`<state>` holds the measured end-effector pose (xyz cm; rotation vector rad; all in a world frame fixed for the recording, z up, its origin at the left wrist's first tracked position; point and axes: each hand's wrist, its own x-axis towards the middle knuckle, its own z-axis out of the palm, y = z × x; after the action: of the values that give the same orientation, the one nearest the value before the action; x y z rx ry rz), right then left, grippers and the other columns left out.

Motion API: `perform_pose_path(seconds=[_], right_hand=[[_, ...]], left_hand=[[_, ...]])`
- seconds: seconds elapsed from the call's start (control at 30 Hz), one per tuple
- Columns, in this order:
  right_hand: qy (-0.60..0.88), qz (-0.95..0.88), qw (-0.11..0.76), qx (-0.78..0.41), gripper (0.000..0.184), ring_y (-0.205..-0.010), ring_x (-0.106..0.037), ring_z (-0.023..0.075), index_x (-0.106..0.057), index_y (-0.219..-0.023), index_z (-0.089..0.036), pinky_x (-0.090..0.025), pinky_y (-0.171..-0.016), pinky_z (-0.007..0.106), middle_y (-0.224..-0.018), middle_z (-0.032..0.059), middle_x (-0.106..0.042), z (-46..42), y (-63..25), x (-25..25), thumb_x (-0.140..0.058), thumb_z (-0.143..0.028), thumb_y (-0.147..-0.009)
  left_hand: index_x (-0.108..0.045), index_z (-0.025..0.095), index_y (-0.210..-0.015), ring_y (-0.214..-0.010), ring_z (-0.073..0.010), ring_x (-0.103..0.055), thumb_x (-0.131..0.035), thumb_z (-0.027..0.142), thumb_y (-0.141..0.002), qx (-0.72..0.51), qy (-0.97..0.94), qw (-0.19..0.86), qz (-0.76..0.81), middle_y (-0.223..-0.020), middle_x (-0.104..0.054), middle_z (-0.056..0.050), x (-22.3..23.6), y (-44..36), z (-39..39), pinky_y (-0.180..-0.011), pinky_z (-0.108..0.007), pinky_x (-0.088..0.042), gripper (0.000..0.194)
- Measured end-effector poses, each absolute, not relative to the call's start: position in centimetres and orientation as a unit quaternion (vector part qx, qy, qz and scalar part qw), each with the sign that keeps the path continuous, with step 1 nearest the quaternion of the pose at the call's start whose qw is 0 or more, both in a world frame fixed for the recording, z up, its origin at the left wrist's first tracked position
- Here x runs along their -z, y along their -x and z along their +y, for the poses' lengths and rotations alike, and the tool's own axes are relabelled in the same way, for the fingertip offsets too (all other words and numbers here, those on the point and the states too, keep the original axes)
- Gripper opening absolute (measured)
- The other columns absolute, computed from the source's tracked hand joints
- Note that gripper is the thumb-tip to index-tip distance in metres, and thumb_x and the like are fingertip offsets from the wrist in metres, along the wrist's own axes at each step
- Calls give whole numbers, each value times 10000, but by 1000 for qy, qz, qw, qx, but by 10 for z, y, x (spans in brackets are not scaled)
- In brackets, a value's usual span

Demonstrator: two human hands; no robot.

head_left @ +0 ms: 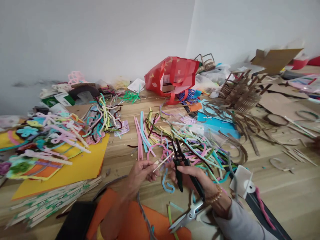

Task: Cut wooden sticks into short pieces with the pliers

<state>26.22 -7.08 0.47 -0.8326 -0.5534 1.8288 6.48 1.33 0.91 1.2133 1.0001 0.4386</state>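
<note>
A thin pale stick (163,161) is pinched between the thumb and fingers of my left hand (140,175). My right hand (200,176) is wrapped round black-handled wire strippers (186,162), whose toothed jaws point away from me. The far end of the stick lies close to the jaws; whether they touch, I cannot tell. Behind both hands spreads a heap of colourful pipe cleaners (200,150). A short blue pipe cleaner (167,183) curls between my hands. Below my right hand lie silver scissors (188,215) near an orange sheet (140,218).
Pipe-cleaner flowers (55,133) cover yellow sheets (92,163) at left, above wrapped sticks (55,200). A red bag (172,75) stands at the back. Woven baskets (241,91) and brown strips (240,130) occupy the right. A black bar-like tool (265,213) lies at lower right.
</note>
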Motion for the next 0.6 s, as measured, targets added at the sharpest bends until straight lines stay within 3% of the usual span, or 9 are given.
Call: perform_pose_path(seconds=[0.2,0.37,0.6], right_hand=[[358,-248,533,-726,281,-830,-627,219,-661,-906,-169,-450,-785,337,-847,59,-692,-70,-264,-18,-699,-382,-726],[375,-255,542,-707,175,-824,-633,215,-667,-816,-187,-466,-772,328,-806,32,-694,-70,-264,-15,-717,-321,-715],[380,-287,520,-709,314,-906,-641,241,-668,-971,-183,-468,-809,344,-913,59,-705,-66,-264,-12,-697,-377,-726]], left_hand=[[-639,136,-672,-468,-92,-552,-741,450,-687,-191,-456,750,439,-606,-666,-28,0,-64,-11,-478,-197,-408,330],[-634,137,-761,-531,-116,-619,-737,468,-702,-184,-407,793,414,-703,-716,-63,6,-63,-17,-491,-196,-421,351],[-618,141,-858,-539,-131,-639,-678,479,-770,-148,-373,823,403,-735,-724,-84,3,-60,-19,-484,-198,-406,355]])
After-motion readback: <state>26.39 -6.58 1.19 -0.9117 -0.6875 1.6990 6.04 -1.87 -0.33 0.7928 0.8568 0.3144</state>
